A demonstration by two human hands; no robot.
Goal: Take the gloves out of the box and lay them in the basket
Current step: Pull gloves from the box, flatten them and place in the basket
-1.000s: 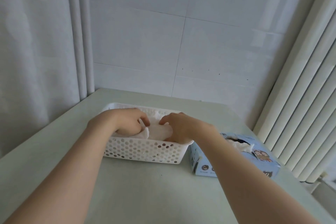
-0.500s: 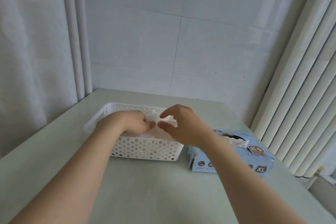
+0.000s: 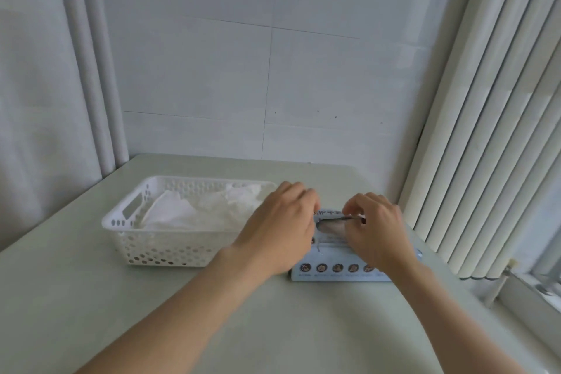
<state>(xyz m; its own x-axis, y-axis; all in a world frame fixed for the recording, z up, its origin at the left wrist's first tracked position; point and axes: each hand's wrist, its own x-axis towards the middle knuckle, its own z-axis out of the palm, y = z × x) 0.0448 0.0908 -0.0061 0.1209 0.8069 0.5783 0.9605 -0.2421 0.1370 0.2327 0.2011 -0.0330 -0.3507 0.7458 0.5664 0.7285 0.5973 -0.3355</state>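
Basket (image 3: pixel 158 240) left of box (image 3: pixel 337 267), blinds (image 3: pixel 485 130) right

A pale green worktop (image 3: pixel 273 328) lies in soft, even daylight. Behind the worktop rises a white tiled wall (image 3: pixel 334 70) (thin dark seams, a few specks). Left of the worktop hangs a white curtain (image 3: pixel 39 100). Right of it stand cream vertical blinds (image 3: pixel 491 130) above a window sill (image 3: pixel 528 297).

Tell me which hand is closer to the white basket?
Left. The left hand is right beside the basket; the right hand is farther off, over the blue box.
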